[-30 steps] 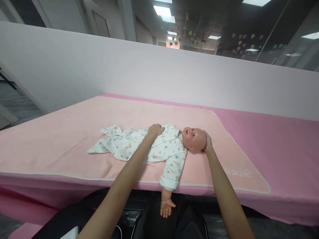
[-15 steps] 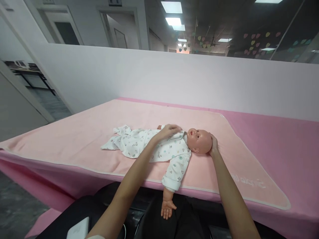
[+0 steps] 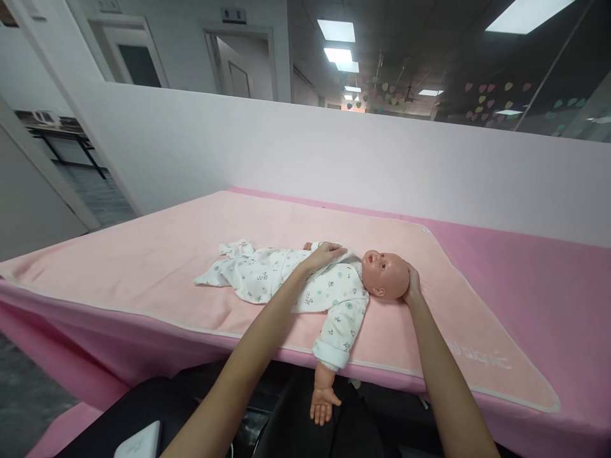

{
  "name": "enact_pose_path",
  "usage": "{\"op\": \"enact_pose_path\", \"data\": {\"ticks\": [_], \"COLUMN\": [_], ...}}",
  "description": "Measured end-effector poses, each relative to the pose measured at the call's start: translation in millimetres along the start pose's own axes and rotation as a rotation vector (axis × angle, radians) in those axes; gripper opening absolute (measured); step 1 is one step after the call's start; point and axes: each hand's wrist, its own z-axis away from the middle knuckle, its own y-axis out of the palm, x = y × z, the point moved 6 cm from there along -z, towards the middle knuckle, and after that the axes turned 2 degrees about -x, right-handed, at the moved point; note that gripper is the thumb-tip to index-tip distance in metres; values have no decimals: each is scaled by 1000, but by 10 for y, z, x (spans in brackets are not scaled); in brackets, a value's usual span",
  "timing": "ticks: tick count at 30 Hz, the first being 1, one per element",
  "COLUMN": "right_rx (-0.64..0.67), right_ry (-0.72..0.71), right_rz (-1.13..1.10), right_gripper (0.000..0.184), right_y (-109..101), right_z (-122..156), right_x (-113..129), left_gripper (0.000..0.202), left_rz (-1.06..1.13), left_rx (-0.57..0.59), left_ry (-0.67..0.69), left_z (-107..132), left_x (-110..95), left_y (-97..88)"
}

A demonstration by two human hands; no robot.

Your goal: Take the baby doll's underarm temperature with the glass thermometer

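Note:
A baby doll (image 3: pixel 386 275) in a white patterned outfit (image 3: pixel 267 272) lies on its back on a pink mat (image 3: pixel 157 254), its head to the right. My left hand (image 3: pixel 326 254) rests on the doll's chest below the collar, fingers laid out over the cloth; their tips are hard to make out. At the crown, my right hand (image 3: pixel 412 282) cups the head, with most of its fingers hidden behind it. One doll arm (image 3: pixel 323 394) hangs over the mat's front edge above my lap.
A deeper pink cloth (image 3: pixel 539 286) covers the table under the mat. Beyond it stands a white partition (image 3: pixel 334 152) with glass above. A white flat device (image 3: pixel 138 442) lies at my lap, lower left.
My left hand, blurred and slightly raised over the doll's chest before, now lies on it. The doll's collar cloth looks more bunched. My right hand stays at the head; the view shifts slightly.

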Motion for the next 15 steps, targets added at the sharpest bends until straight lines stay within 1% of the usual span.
{"op": "enact_pose_path", "data": {"ticks": [4,7,10,12,14,15], "right_rx": [16,18,20,-5,-81,-149], "right_ry": [-5,0,-9,-6,6,-3], "right_rz": [5,-28,-63,-116,-148,-157], "right_gripper": [51,46,45,44,40,36], "right_y": [-1,32,75,68,8,-44], "right_z": [-7,35,85,92,75,65], "right_x": [8,20,32,37,50,74], "left_gripper": [43,41,38,34,30,29], "left_rz": [42,144,352,531,699,764], "left_rx": [-145,-203,-210,-238,-281,-298], "left_ry": [-91,-169,-241,-322,-403,-425], "left_z": [-34,-42,-38,-26,-13,-14], "left_x": [116,174,224,285,354,382], "left_y": [-78,-106,-104,-102,-98,-96]}}
